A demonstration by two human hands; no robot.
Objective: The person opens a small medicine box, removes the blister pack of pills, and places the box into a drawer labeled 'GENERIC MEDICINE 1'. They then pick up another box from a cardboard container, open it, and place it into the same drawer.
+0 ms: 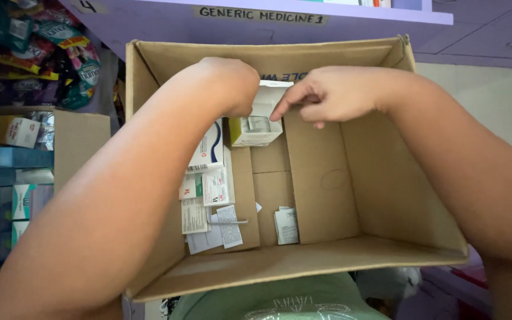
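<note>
both hands in brown cardboard carton (339, 178), far edge: left hand (229, 86) grip curled, contents unclear; right hand (327, 95) forefinger touching small white medicine box (256, 121), grip loosely curled, pinching nothing.

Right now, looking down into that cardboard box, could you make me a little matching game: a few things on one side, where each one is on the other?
Things:
1. left hand
2. right hand
3. folded paper leaflet
4. flat medicine packs

Places:
A. lying alone on the box floor, near the middle
B. piled along the box's left side
C. curled above the small open carton
D. forefinger pointing at the small open carton's flap

Pairs: 1-C, 2-D, 3-A, 4-B
</note>
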